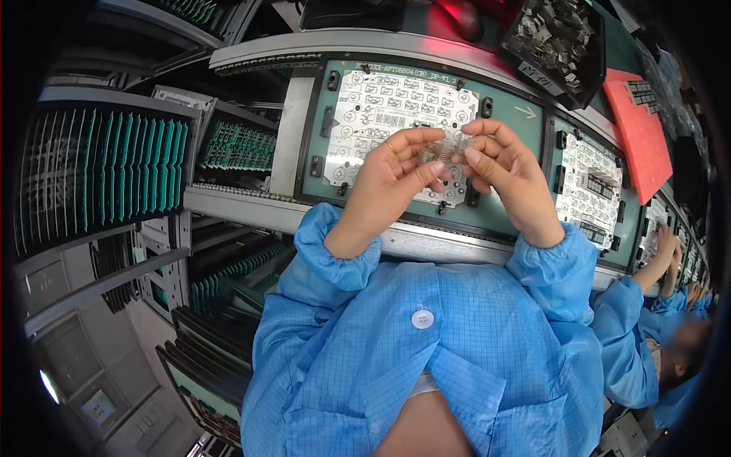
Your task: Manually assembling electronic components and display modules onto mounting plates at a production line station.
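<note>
In front of my chest, over a white circuit board, both hands are raised close together. My left hand pinches a small clear part with fine metal pins between thumb and fingers. From the other side, my right hand closes thumb and fingertips on the same pinned part; whether it is one piece or two, I cannot tell. The board lies flat below them in a dark green carrier with black clips round its edge. My fingers hide the board's lower right portion.
A black bin of small pinned parts stands at the back right, beside a red foam sheet. Another loaded carrier sits to the right, where a co-worker's hands work. Racks of green boards stand at left.
</note>
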### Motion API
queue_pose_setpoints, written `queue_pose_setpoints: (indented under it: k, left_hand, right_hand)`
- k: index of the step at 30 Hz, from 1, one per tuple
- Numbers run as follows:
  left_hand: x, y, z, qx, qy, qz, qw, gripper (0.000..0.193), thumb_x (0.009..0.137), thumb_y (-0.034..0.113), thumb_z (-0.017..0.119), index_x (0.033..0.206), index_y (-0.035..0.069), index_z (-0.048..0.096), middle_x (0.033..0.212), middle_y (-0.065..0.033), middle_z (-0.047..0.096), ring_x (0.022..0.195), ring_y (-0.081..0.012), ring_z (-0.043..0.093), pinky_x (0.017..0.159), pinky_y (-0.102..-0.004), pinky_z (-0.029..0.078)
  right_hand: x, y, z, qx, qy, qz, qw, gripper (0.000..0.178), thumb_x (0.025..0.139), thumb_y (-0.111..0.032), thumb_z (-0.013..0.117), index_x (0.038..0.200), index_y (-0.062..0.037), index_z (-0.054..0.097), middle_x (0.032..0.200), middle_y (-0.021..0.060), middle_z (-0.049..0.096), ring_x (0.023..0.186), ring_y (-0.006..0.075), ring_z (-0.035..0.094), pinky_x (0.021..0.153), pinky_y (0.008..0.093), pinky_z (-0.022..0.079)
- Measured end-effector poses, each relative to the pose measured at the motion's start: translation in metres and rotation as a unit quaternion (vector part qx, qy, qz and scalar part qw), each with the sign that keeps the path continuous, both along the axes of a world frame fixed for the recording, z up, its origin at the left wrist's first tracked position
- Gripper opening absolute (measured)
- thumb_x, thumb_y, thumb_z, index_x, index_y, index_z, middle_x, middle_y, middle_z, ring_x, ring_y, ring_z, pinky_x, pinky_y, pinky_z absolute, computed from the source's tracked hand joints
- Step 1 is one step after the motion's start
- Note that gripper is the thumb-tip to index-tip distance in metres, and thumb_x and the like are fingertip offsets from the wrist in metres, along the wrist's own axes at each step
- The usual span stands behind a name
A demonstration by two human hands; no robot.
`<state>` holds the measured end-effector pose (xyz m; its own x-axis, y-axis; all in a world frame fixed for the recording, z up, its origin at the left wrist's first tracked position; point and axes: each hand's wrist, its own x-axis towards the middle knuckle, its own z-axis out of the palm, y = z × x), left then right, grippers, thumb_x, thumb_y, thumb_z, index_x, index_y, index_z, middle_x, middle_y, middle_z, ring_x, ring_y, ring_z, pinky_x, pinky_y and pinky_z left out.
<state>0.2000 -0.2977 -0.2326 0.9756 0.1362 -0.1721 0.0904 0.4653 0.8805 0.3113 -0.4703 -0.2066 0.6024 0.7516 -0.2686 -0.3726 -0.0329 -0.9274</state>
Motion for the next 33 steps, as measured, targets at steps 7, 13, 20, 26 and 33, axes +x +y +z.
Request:
queue_pose_setpoints:
  k: [7, 13, 20, 26, 33]
  left_hand:
    - [-0.007, 0.008, -0.011, 0.037, 0.047, 0.039, 0.997, 0.036, 0.098, 0.006, 0.061, 0.132, -0.005, 0.053, 0.112, -0.0131, 0.067, 0.096, -0.0157, 0.066, 0.079, -0.0261, 0.053]
    - [-0.009, 0.011, -0.008, 0.1, 0.04, 0.056, 0.993, 0.033, 0.098, 0.007, 0.062, 0.129, -0.004, 0.057, 0.117, -0.0121, 0.066, 0.101, -0.0159, 0.065, 0.085, -0.0272, 0.053]
    - [-0.005, 0.016, -0.011, -0.029, 0.032, 0.056, 0.997, 0.029, 0.098, 0.006, 0.062, 0.125, -0.003, 0.059, 0.106, -0.0106, 0.068, 0.091, -0.0133, 0.066, 0.083, -0.0255, 0.054]
    - [-0.001, 0.008, -0.008, -0.019, 0.036, 0.082, 0.996, 0.028, 0.099, 0.007, 0.06, 0.125, -0.004, 0.059, 0.108, -0.011, 0.068, 0.095, -0.0144, 0.067, 0.085, -0.0267, 0.055]
    - [0.0, 0.002, -0.009, 0.071, 0.006, 0.094, 0.993, 0.026, 0.1, 0.01, 0.06, 0.123, -0.002, 0.061, 0.103, -0.0065, 0.067, 0.092, -0.0111, 0.063, 0.081, -0.0247, 0.053]
  right_hand:
    - [0.0, 0.008, -0.029, -0.003, -0.026, -0.019, 0.999, 0.028, 0.099, -0.01, 0.061, 0.125, 0.0007, 0.057, 0.109, 0.0056, 0.067, 0.102, 0.0115, 0.063, 0.091, 0.0246, 0.049]
    - [-0.002, 0.011, -0.038, 0.046, -0.05, -0.044, 0.997, 0.02, 0.099, -0.008, 0.06, 0.117, -0.0006, 0.058, 0.11, 0.0074, 0.066, 0.104, 0.015, 0.064, 0.092, 0.0298, 0.051]
    - [0.001, 0.011, -0.039, 0.139, 0.07, -0.052, 0.986, 0.02, 0.099, -0.012, 0.056, 0.118, -0.0043, 0.052, 0.108, 0.0077, 0.064, 0.1, 0.0173, 0.064, 0.086, 0.0337, 0.053]
    - [-0.002, 0.012, -0.032, 0.14, 0.059, -0.068, 0.986, 0.03, 0.1, -0.011, 0.053, 0.128, -0.003, 0.049, 0.119, 0.0097, 0.061, 0.104, 0.0162, 0.06, 0.084, 0.033, 0.051]
    - [-0.006, 0.014, -0.036, 0.115, 0.029, -0.039, 0.992, 0.033, 0.096, -0.004, 0.062, 0.127, -0.0019, 0.051, 0.116, 0.0081, 0.06, 0.099, 0.0118, 0.056, 0.078, 0.0264, 0.048]
